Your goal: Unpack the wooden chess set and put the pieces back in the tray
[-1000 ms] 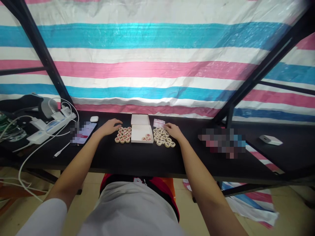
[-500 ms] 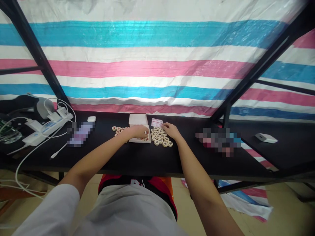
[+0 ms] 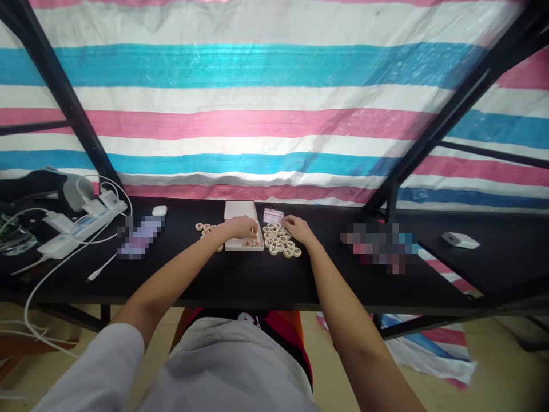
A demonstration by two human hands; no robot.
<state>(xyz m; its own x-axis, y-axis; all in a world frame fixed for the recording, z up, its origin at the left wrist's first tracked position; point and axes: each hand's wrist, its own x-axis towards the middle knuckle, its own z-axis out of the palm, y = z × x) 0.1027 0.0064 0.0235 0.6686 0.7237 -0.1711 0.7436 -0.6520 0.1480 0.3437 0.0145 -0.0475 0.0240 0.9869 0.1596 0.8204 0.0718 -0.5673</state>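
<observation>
Our left hand [image 3: 242, 226] reaches over the open white rectangular box [image 3: 234, 246], pinching a small pale round piece [image 3: 253, 230]. The box sits nearer the far edge of the black bench [image 3: 257, 280], with red-marked cream wooden discs [image 3: 256, 244] in its near right corner. Our right hand [image 3: 295, 226] touches black-marked cream wooden discs [image 3: 280, 247] beside the box's right edge; we cannot tell whether it grasps one.
</observation>
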